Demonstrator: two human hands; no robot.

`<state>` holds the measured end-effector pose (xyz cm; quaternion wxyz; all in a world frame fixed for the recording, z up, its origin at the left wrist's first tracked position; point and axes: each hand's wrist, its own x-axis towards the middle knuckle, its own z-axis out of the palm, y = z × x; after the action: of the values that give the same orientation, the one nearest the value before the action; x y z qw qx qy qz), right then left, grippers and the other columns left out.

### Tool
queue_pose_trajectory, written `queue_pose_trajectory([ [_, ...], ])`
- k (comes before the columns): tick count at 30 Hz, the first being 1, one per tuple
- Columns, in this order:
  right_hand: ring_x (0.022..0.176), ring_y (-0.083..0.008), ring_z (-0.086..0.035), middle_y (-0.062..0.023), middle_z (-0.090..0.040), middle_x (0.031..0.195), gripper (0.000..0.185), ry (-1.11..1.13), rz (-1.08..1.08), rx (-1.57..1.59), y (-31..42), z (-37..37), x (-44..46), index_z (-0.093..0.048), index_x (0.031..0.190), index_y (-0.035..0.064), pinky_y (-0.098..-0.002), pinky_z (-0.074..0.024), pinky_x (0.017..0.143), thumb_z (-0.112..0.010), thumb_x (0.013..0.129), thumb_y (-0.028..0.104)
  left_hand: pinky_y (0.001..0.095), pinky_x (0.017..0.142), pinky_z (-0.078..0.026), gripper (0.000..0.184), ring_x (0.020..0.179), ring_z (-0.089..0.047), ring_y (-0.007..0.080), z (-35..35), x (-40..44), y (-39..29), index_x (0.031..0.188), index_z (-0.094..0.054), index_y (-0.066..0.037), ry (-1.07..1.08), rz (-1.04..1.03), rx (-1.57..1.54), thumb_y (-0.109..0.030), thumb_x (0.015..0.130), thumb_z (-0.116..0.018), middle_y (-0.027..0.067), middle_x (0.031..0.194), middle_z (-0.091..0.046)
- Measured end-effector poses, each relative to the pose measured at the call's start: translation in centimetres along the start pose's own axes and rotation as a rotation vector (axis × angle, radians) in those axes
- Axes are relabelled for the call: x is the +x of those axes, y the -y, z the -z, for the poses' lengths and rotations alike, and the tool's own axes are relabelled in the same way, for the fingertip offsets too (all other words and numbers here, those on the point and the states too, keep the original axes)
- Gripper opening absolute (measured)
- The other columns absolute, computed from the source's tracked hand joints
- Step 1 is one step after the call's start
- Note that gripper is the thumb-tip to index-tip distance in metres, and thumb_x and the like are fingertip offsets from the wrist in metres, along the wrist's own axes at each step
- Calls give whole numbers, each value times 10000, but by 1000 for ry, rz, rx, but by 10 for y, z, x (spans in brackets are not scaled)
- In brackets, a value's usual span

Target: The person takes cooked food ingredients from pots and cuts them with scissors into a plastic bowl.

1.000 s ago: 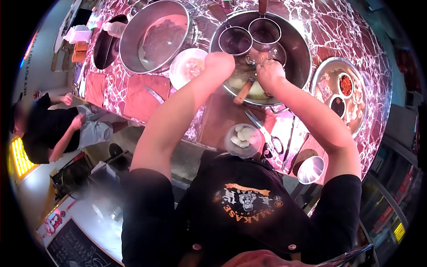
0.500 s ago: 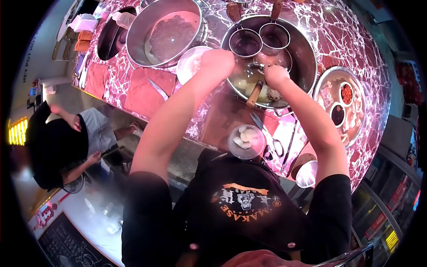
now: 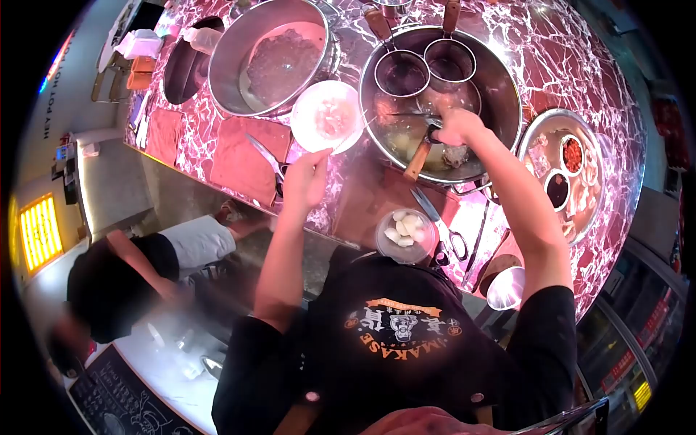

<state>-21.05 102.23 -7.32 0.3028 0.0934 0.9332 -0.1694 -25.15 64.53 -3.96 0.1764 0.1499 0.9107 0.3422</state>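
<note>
My left hand (image 3: 307,180) has its fingers closed at the near rim of a white bowl (image 3: 304,119) holding some pale food. The bowl sits beside a large steel pot (image 3: 512,138) of broth with chunks in it. Over that pot, my right hand (image 3: 462,129) grips scissors (image 3: 420,115), their blades pointing left. Below the scissors a wooden handle (image 3: 417,161) leans out over the pot's near rim. Two strainers, a left one (image 3: 402,72) and a right one (image 3: 449,59), hang at the far side of the pot.
A second large pot (image 3: 217,69) stands left. At right is a tray (image 3: 599,145) with meat and two sauce cups. Nearer me are a tub of white pieces (image 3: 404,235), more scissors (image 3: 438,221) and a metal cup (image 3: 505,288). Another person (image 3: 130,275) bends at far left.
My left hand has drawn back from above the bowl to its near rim. The bowl has shifted slightly toward me. The scissors in my right hand show more plainly. The other person has bent over.
</note>
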Motion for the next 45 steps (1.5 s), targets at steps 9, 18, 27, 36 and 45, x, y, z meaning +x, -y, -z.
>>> queue_pose_trajectory([
  [9,1130,-408,-657,-237,-693,1200,604,-117,195,90,-13,-34,25,-588,1384,60,-471,-516,997,-706,796,129,320,676,-484,260,711,-605,175,9,-44,17,1230,-724,-40,-87,45,-174,-82,994,-622,85,848,-656],
  [18,1241,-344,-636,-213,-650,1337,605,-270,398,464,-31,-14,-57,-590,1405,23,-385,-482,1080,-726,817,-29,303,789,-534,254,874,-714,192,11,-43,10,1192,-727,-18,-42,122,-322,-136,985,-637,141,1003,-765],
  [27,1084,-347,-655,-167,-650,1176,638,-422,376,403,0,6,-162,-566,1440,88,-400,-530,948,-718,831,-30,296,722,-522,278,798,-674,125,12,-5,0,1182,-745,-21,134,10,-380,-190,983,-650,90,912,-757],
  [36,1151,-313,-669,-168,-653,1315,675,-409,188,591,69,-55,-299,-560,1450,80,-389,-538,989,-715,815,-85,224,724,-498,263,805,-607,50,22,-74,21,1225,-725,3,329,-92,-604,-80,991,-640,2,940,-729],
  [45,1005,-280,-676,-158,-682,1161,622,-280,-266,483,114,-142,-397,-578,1381,56,-386,-541,899,-709,774,64,339,857,-549,287,926,-715,205,-72,-130,61,1187,-709,26,601,-90,-457,-166,1017,-579,132,1022,-758],
])
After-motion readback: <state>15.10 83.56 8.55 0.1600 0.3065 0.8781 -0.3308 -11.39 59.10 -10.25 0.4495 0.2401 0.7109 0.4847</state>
